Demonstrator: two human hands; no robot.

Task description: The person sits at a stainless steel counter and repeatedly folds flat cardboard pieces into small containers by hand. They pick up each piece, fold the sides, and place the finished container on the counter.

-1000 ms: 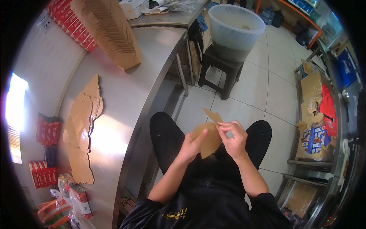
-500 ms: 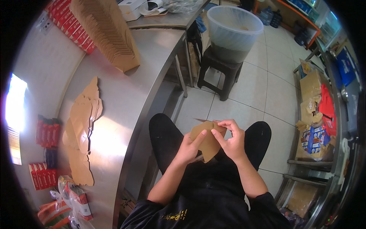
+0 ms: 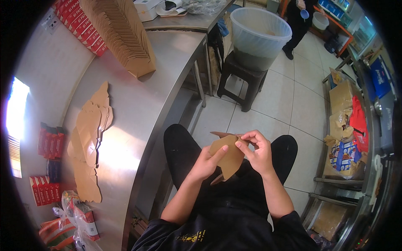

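Over my lap I hold a brown cardboard box blank (image 3: 228, 154), partly folded, with flaps standing out at its far and near ends. My left hand (image 3: 206, 163) grips its left side, thumb lying on top. At the far right corner my right hand (image 3: 257, 152) pinches a flap between thumb and fingers. Flat cardboard blanks (image 3: 88, 142) lie in an overlapping pile on the steel table (image 3: 125, 125) to my left. Beyond them a long stack of nested, folded cardboard boxes (image 3: 121, 35) leans across the table.
A translucent tub (image 3: 259, 39) rests on a black stool (image 3: 240, 83) ahead. Red packets (image 3: 46, 190) stand along the wall at left. On the right is a shelf (image 3: 341, 182) with cardboard and a red cloth (image 3: 359, 121). A person in dark clothing (image 3: 298, 21) stands at the back.
My right fingers have shifted slightly on the flap, and the blank's end flaps stick out more. A person has come into view at the back, holding a blue cup-like thing.
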